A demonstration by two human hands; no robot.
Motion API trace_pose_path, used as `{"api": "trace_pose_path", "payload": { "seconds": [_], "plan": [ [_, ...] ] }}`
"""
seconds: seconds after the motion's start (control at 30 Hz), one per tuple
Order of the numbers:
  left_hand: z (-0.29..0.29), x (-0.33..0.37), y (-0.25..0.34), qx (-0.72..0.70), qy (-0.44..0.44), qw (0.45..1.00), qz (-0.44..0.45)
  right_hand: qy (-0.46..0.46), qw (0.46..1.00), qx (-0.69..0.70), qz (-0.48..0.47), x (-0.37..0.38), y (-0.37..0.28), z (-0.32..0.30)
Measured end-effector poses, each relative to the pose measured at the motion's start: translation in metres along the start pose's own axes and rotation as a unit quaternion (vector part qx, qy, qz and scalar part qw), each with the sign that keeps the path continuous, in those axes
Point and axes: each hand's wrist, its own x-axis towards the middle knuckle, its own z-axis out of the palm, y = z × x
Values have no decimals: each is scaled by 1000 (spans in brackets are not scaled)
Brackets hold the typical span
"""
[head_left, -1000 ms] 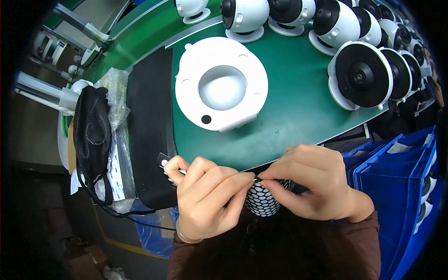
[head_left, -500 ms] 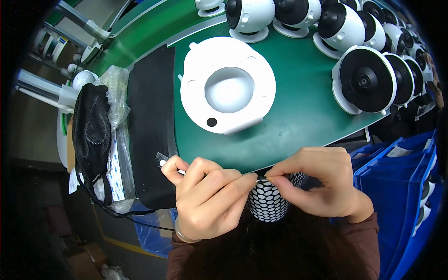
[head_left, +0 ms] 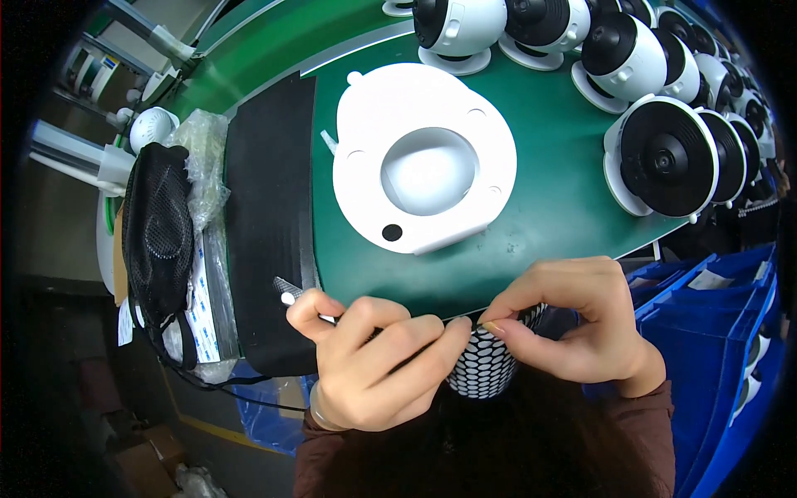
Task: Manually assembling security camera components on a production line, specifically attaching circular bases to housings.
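A black sheet with white oval dots (head_left: 481, 368) curves downward at the table's front edge. At its upper edge my right hand (head_left: 585, 324) pinches it between thumb and forefinger. My left hand (head_left: 386, 357) is closed, with fingertips meeting the same edge; whether it holds a tiny piece there is hidden. Part of a thin light-coloured item (head_left: 328, 319) shows between its fingers, its kind unclear. Beyond both hands lies a white round housing (head_left: 357, 187) with a large central opening and a black round spot (head_left: 392, 232) near its front.
White-and-black camera-like units (head_left: 627, 58) crowd the back right of the green table (head_left: 548, 191). A black mat (head_left: 270, 191) lies left, beside a black mesh pouch (head_left: 158, 232) and bubble wrap (head_left: 207, 158). Blue bins (head_left: 706, 332) stand at the right.
The view has shifted slightly, so the housing appears larger and further right. Both hands keep their closed poses at the dotted sheet's edge.
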Motion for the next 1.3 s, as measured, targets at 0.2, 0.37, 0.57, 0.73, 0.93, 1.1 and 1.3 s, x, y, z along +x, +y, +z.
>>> {"api": "trace_pose_path", "payload": {
  "seconds": [0.2, 0.37, 0.57, 0.73, 0.93, 1.1, 1.3],
  "plan": [
    [-4, -6, 1, -40, -18, 999, 2, 229, 972, -41, -44, 9, 1, -11],
    [6, -6, -1, -125, 49, 973, -187, 264, 849, -325, -323, 41, 11, -20],
    [18, -5, -5, -313, 123, 892, -303, 246, 751, -420, -446, 61, 21, -22],
    [31, -1, -23, -356, 155, 867, -312, 206, 757, -422, -453, 65, 20, -23],
    [32, 1, -28, -363, 138, 872, -297, 189, 757, -459, -425, 63, 18, -26],
    [18, 0, -11, -356, 213, 850, -324, 152, 814, -389, -403, 48, 0, -10],
    [4, -1, -20, -410, 109, 879, -216, 98, 763, -392, -504, 40, 1, -1]
  ]
}}
